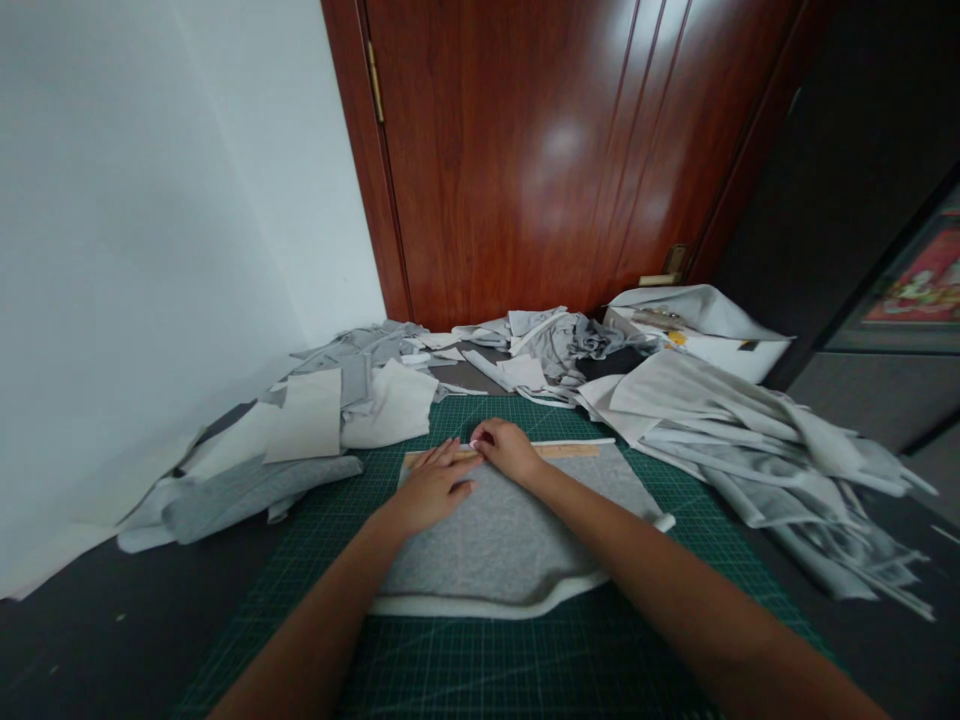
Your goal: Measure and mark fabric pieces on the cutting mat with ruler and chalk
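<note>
A grey piece of fabric [510, 545] with pale, curled edges lies spread on a green gridded cutting mat [450, 655]. Along its far edge runs a wooden ruler [571, 451]. My left hand [435, 488] rests flat on the ruler and the fabric, fingers stretched out, holding nothing. Just right of those fingertips, my right hand [508, 450] is closed in a pinch at the ruler's far side. A small white piece [475, 444] shows at its fingertips; its kind is too small to make out.
Grey and white fabric scraps [311, 415] are heaped on the left by the wall. A pile of fabric strips [757, 450] lies on the right. Behind it stands a white box [709, 345] with cloth over it. A wooden door [517, 160] closes off the back.
</note>
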Action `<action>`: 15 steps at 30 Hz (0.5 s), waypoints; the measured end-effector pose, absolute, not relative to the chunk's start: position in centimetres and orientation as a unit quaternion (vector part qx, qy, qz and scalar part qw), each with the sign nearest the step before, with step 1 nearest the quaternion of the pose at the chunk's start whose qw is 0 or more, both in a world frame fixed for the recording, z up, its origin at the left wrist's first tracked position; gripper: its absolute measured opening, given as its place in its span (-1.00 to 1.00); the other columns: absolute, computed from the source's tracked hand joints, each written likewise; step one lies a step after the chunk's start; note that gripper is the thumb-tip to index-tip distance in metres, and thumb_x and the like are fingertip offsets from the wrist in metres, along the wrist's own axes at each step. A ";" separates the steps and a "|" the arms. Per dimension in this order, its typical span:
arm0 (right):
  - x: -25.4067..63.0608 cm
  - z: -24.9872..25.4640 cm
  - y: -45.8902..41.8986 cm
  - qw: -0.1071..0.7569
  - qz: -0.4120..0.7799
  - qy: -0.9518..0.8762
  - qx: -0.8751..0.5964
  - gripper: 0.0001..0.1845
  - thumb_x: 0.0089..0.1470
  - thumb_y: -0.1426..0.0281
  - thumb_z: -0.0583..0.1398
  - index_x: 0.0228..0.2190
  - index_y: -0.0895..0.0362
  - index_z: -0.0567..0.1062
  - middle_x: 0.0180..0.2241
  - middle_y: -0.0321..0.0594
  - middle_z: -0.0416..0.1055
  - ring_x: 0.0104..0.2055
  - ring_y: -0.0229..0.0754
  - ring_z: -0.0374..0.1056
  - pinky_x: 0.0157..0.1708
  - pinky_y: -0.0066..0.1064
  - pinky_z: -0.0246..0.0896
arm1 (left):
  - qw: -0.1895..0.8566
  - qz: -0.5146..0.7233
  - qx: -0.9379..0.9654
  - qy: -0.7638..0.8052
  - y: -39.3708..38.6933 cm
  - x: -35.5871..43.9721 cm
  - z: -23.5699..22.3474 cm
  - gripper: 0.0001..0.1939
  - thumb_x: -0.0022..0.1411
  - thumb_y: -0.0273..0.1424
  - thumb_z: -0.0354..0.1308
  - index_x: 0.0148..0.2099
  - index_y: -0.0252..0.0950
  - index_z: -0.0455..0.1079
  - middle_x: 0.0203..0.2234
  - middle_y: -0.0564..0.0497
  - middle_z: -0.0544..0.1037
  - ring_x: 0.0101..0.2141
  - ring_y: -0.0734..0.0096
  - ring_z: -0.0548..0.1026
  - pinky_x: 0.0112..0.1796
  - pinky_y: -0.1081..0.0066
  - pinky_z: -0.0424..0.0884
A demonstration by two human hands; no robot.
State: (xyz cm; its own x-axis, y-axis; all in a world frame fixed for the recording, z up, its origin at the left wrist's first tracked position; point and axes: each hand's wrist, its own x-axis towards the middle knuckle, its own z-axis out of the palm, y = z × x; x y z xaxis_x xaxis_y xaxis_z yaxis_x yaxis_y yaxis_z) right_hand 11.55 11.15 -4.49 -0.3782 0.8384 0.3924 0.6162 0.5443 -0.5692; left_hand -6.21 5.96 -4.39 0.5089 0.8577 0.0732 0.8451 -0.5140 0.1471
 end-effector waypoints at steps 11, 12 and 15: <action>9.2 -3.5 12.8 0.272 0.223 -0.820 -0.452 -0.85 0.03 0.49 0.22 -0.33 0.12 0.58 -0.37 -0.26 0.54 -0.33 -0.26 0.38 -0.32 -0.51 0.14 | 0.048 0.061 0.851 0.520 5.8 -6.3 -4.5 -0.57 0.31 -0.20 0.01 0.22 0.02 0.24 0.31 -0.01 0.07 0.29 0.03 -0.05 0.19 -0.03 -0.05; 9.1 -3.5 12.9 0.268 0.223 -0.820 -0.455 -0.84 0.03 0.49 0.21 -0.33 0.13 0.59 -0.37 -0.26 0.54 -0.33 -0.26 0.38 -0.32 -0.51 0.14 | 0.046 0.062 0.851 0.520 5.8 -6.3 -4.5 -0.57 0.31 -0.20 0.02 0.22 0.03 0.24 0.31 -0.01 0.06 0.29 0.02 -0.05 0.19 -0.03 -0.06; 9.0 -3.4 13.1 0.254 0.216 -0.823 -0.460 -0.83 0.03 0.48 0.21 -0.32 0.12 0.60 -0.38 -0.26 0.55 -0.35 -0.26 0.39 -0.34 -0.51 0.14 | 0.045 0.068 0.851 0.519 5.8 -6.3 -4.6 -0.57 0.31 -0.21 0.03 0.21 0.05 0.24 0.32 0.00 0.04 0.29 0.00 -0.05 0.19 -0.02 -0.04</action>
State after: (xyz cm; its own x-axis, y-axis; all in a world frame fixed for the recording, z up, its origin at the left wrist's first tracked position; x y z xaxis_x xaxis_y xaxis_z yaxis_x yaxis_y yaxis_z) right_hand 9.00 13.14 -3.41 -0.4473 0.8674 0.2182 0.6477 0.4823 -0.5897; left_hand -6.31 5.83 -4.61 0.4522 0.8892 0.0693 0.8771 -0.4575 0.1465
